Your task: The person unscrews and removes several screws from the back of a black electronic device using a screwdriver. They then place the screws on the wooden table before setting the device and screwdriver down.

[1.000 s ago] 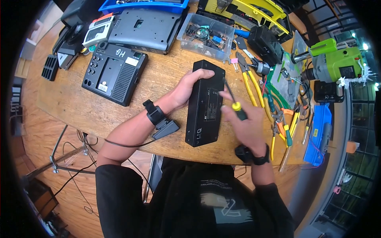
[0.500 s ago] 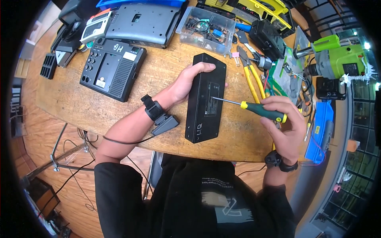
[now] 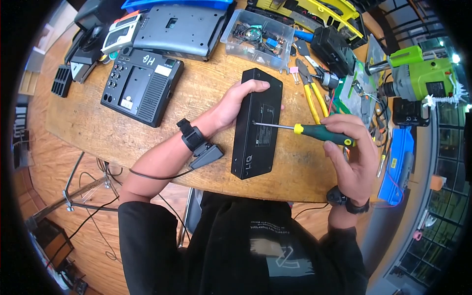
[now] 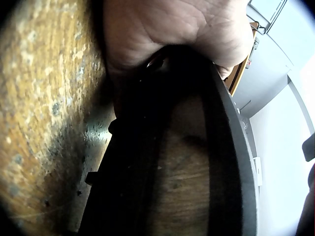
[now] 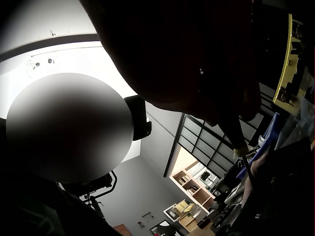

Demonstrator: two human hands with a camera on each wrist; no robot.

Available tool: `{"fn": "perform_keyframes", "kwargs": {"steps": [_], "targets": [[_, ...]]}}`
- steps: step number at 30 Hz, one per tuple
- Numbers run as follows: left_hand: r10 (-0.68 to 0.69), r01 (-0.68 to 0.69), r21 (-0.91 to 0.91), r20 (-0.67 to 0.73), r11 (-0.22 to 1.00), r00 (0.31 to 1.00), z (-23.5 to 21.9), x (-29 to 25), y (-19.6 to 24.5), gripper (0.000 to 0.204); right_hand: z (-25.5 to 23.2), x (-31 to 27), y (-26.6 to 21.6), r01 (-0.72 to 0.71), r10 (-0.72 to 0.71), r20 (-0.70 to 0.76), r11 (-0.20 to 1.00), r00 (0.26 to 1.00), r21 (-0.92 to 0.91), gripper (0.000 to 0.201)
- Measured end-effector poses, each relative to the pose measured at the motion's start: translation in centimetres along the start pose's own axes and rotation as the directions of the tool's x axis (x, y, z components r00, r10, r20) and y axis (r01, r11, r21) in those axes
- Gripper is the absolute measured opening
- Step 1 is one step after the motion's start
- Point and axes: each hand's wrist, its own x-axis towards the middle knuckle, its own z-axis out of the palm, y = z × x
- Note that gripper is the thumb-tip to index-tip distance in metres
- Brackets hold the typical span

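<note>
A flat black box-shaped device (image 3: 254, 152) with a printed label and "HQ" marked on it is held tilted over the wooden table. My left hand (image 3: 230, 104) grips its upper part, thumb across the labelled face; in the left wrist view the palm (image 4: 177, 22) lies against the device (image 4: 231, 162). My right hand (image 3: 355, 152) holds a green and yellow screwdriver (image 3: 322, 135) by its handle. The screwdriver's thin shaft crosses the label, and its tip is at a screw hole near the middle of the left edge. The right wrist view is dark around that hand (image 5: 182, 64).
Yellow-handled cutters (image 3: 312, 98) and other tools lie to the right, near a green power tool (image 3: 420, 78). A clear parts box (image 3: 255, 42) stands behind the device. Another black device (image 3: 142, 88) and a larger grey-black panel (image 3: 182, 30) occupy the left back.
My right hand swung right and turned the screwdriver from upright to sideways. Its tip then moved left across the label to the screw hole. My left hand keeps its hold.
</note>
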Motion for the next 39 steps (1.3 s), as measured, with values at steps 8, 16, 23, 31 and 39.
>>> {"fn": "perform_keyframes", "kwargs": {"steps": [8, 16, 23, 31, 39], "targets": [[0.008, -0.008, 0.025, 0.021, 1.0, 1.0, -0.2, 0.1, 0.0, 0.06, 0.4, -0.4, 0.4, -0.032, 0.033, -0.027, 0.999, 0.999, 0.044, 0.027], [0.0, 0.0, 0.018, 0.012, 1.0, 1.0, -0.2, 0.1, 0.0, 0.06, 0.5, -0.6, 0.6, -0.061, 0.066, -0.057, 0.994, 0.996, 0.091, 0.027], [0.001, -0.001, 0.017, 0.006, 1.0, 1.0, 0.0, 0.1, 0.0, 0.06, 0.0, -0.2, 0.8, 0.018, -0.017, -0.005, 1.0, 1.0, 0.016, 0.027], [0.019, -0.02, 0.025, 0.03, 0.999, 0.999, -0.5, 0.4, -0.3, 0.061, -1.1, 0.9, -0.7, -0.012, 0.012, 0.16, 1.0, 0.987, 0.0, 0.026], [0.006, -0.006, 0.005, 0.009, 1.0, 1.0, -0.2, 0.2, -0.2, 0.059, -1.3, 1.2, -1.2, -0.012, 0.013, 0.189, 1.0, 0.982, -0.005, 0.026]]}}
